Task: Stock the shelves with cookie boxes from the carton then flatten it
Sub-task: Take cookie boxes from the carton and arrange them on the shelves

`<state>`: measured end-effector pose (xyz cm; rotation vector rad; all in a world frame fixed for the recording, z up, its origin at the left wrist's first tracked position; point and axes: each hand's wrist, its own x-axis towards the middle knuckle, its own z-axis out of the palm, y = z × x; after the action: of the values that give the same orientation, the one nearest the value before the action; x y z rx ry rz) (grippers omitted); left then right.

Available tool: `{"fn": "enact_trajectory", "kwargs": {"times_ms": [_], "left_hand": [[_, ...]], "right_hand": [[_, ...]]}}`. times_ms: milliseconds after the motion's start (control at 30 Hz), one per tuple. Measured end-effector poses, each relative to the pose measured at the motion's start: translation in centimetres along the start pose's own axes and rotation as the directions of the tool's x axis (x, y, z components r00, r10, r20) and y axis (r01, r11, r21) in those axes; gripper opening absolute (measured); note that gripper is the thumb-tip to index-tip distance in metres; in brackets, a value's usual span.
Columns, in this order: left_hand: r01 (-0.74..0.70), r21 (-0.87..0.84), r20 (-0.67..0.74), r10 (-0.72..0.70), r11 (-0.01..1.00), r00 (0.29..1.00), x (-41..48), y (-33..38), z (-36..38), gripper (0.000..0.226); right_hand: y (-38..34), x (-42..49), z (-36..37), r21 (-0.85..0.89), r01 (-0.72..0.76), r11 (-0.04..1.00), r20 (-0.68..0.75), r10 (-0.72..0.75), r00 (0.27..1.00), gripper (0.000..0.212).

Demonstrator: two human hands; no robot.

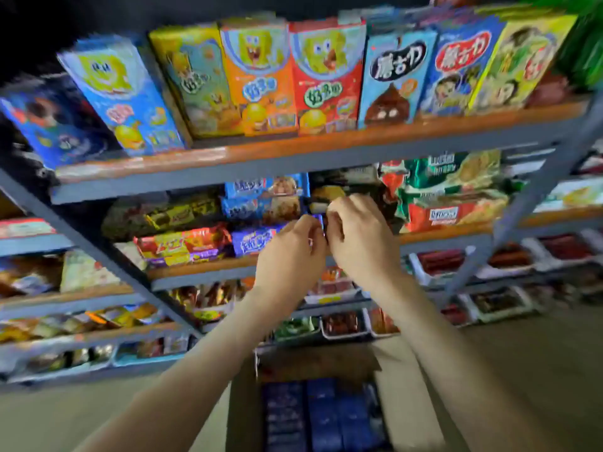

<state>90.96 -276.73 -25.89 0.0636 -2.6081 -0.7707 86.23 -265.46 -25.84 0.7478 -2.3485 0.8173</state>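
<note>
Both hands are raised to the second shelf [440,234]. My left hand [293,249] and my right hand [355,233] meet there, fingers curled round a small blue cookie box [320,220] that shows only as a sliver between them. Stacked blue cookie packs [261,208] lie just left of the hands on the same shelf. Below, the open brown carton [319,363] sits on the floor with several dark blue boxes [323,415] standing inside it.
The top shelf [228,151] carries upright cartoon snack boxes. Green and red biscuit packs [450,190] lie right of the hands. Lower shelves hold white trays of snacks [342,324]. A grey diagonal shelf brace [522,216] crosses on the right. Beige floor [522,370] surrounds the carton.
</note>
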Motion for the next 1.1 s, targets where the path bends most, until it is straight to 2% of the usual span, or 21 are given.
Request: {"fn": "enact_trajectory", "kwargs": {"times_ms": [133,267,333,400,500,733,867,933,1033,1100], "left_hand": [[0.171,0.085,0.248,-0.187,0.982,0.951,-6.8,-7.4,8.5,0.017],[0.288,0.2,0.502,-0.35,0.937,0.791,-15.4,-14.8,17.5,0.027],[0.355,0.256,0.569,-0.437,0.899,0.697,-19.7,-17.9,21.6,0.022],[0.356,0.289,0.627,-0.457,0.889,0.631,-23.6,-20.6,25.5,0.022],[0.389,0.321,0.654,-0.499,0.864,0.569,-27.9,-24.4,30.9,0.026],[0.448,0.333,0.65,-0.546,0.83,0.528,-34.5,-32.4,41.8,0.022],[0.479,0.363,0.675,-0.58,0.799,0.457,-36.8,-36.3,46.5,0.025],[0.467,0.375,0.696,-0.576,0.801,0.43,-37.3,-37.8,48.4,0.037],[0.436,0.352,0.693,-0.544,0.828,0.474,-37.0,-40.1,50.3,0.054],[0.383,0.325,0.704,-0.492,0.865,0.513,-36.4,-41.8,50.8,0.058]], "right_hand": [[4.0,-8.9,8.0,0.013,-0.166,0.986,0.16,0.162,0.974,0.022],[8.2,-21.1,16.4,-0.039,-0.319,0.947,0.341,0.312,0.887,0.017],[9.9,-27.3,20.0,-0.089,-0.404,0.91,0.439,0.4,0.804,0.009],[11.3,-33.0,23.5,-0.16,-0.459,0.874,0.517,0.47,0.715,0.008],[13.1,-40.1,29.0,-0.203,-0.467,0.861,0.561,0.493,0.665,0.014],[17.0,-51.2,39.7,-0.233,-0.523,0.82,0.687,0.519,0.508,0.009],[19.8,-54.9,43.9,-0.282,-0.656,0.7,0.741,0.594,0.315,0.034],[21.0,-55.8,45.3,-0.289,-0.702,0.651,0.749,0.611,0.258,0.045],[22.3,-55.8,46.6,-0.28,-0.745,0.606,0.737,0.632,0.238,0.058],[23.0,-55.2,47.0,-0.258,-0.766,0.589,0.724,0.643,0.25,0.064]]}}
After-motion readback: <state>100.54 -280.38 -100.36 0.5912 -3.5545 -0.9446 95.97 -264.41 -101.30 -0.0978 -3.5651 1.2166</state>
